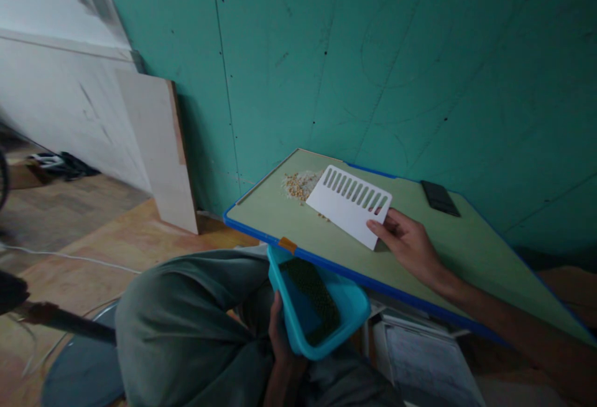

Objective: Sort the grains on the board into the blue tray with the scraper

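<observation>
My right hand (408, 244) rests on the green table (466, 251) and pinches the near right corner of a white slotted card (347, 206). The card's far left edge lies against a small heap of yellow grains (297, 185) near the table's left corner. Below the table's blue front edge, my left hand (278, 337) grips the underside of a turquoise plastic tray (347, 307), tilted over my lap. Dark green grains (311, 298) fill the tray's bottom.
A black phone (439, 198) lies at the table's back, near the teal wall. A pale wooden board (161, 152) leans on the wall to the left. My knee in grey-green trousers (186, 326) sits beneath the tray. A white cable (69, 256) crosses the wooden floor.
</observation>
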`<action>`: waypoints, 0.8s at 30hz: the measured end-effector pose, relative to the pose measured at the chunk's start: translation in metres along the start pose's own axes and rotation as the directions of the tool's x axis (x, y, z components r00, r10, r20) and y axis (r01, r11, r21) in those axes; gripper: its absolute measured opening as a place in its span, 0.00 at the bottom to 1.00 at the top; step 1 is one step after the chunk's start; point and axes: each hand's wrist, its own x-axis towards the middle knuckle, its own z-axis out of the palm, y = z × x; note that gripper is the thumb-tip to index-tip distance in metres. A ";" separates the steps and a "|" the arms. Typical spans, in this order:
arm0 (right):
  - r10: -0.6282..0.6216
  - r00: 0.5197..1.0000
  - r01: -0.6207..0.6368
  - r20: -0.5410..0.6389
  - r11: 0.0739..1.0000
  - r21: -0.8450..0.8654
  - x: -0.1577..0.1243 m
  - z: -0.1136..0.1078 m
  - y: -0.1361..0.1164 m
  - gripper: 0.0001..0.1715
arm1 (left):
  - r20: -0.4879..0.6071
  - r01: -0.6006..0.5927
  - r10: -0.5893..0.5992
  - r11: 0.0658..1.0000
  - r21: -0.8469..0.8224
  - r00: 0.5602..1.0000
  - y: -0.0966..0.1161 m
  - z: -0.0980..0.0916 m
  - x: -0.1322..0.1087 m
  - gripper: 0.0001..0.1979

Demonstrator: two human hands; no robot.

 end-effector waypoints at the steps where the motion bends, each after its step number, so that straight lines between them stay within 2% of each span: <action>1: 0.005 1.000 -0.006 0.008 1.000 0.001 0.000 0.000 -0.001 0.23 | 0.014 -0.007 0.007 1.000 -0.005 1.000 0.000 0.000 0.000 0.23; 7: 0.018 0.999 -0.018 0.037 1.000 0.005 -0.002 0.000 -0.006 0.24 | 0.072 0.059 -0.050 0.989 -0.136 0.996 0.001 0.002 -0.001 0.22; 15: 0.026 0.999 -0.026 0.039 1.000 0.003 -0.003 -0.001 -0.004 0.24 | 0.029 -0.003 0.002 1.000 0.010 1.000 -0.001 -0.012 0.008 0.20; 21: 0.020 0.997 -0.022 0.075 1.000 0.017 -0.004 -0.001 -0.003 0.20 | 0.175 0.092 -0.084 0.995 -0.041 0.981 -0.001 -0.021 0.014 0.15; 24: 0.027 0.995 -0.029 0.091 0.999 0.016 -0.005 -0.001 -0.004 0.20 | 0.197 0.124 -0.112 0.991 -0.049 0.974 -0.001 -0.022 0.014 0.15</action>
